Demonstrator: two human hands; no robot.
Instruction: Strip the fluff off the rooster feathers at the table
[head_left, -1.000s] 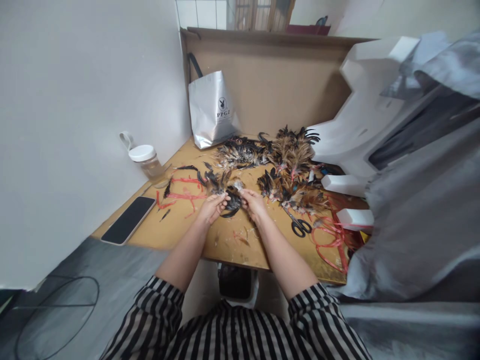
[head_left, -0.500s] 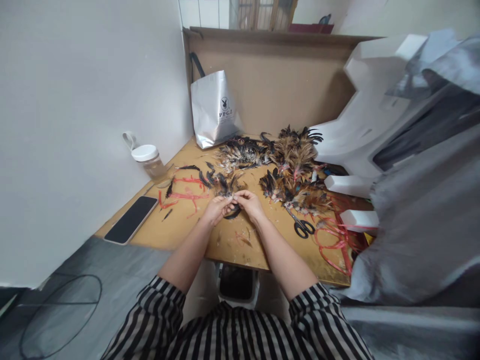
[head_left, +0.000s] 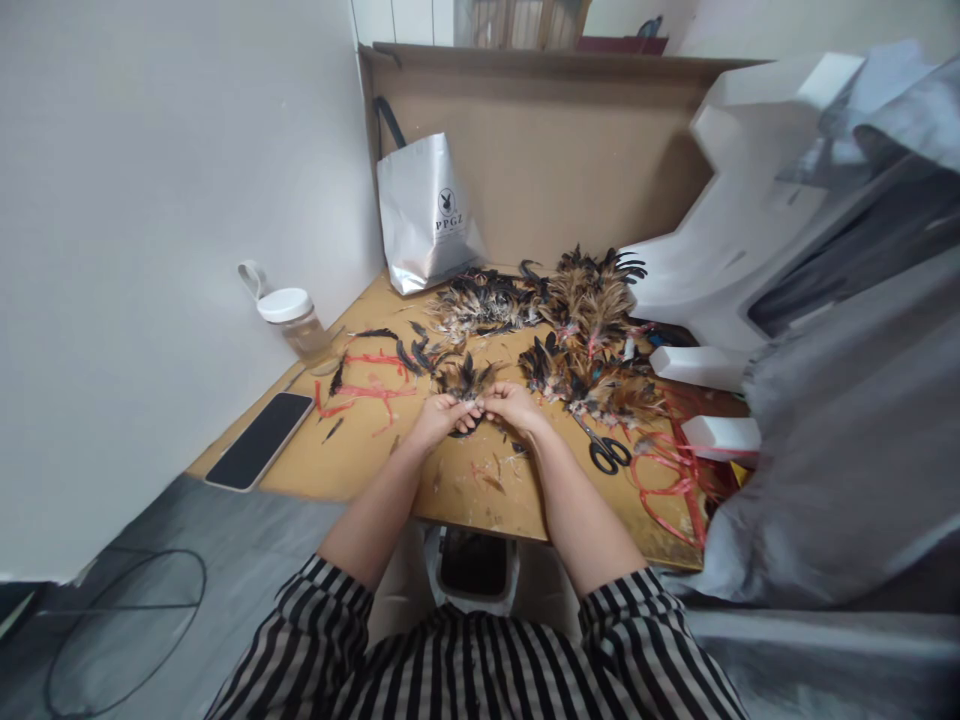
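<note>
My left hand (head_left: pixel 442 418) and my right hand (head_left: pixel 512 405) meet above the near middle of the wooden table (head_left: pixel 360 455). Both pinch the pale base of a small bunch of brown and black feathers (head_left: pixel 466 378), whose tips fan out away from me. A dark round thing shows partly beneath my fingers; I cannot make out what it is. To the right of my right hand lies a pile of brown feather bunches (head_left: pixel 592 380), with black-handled scissors (head_left: pixel 607 455) at its near side. Red plastic strips (head_left: pixel 375 392) are scattered left of my left hand.
More feather piles (head_left: pixel 491 300) lie at the back, before a silver bag (head_left: pixel 427 215). A lidded jar (head_left: pixel 300 330) and a phone (head_left: pixel 260 440) are at the left. White foam (head_left: pixel 712 215) and a tangle of red strips (head_left: pixel 667 490) occupy the right side.
My right hand has shifted slightly right and my fingers now sit a little lower on the feather bunch. The bunch stands out more plainly beyond my fingertips. The view has tilted slightly.
</note>
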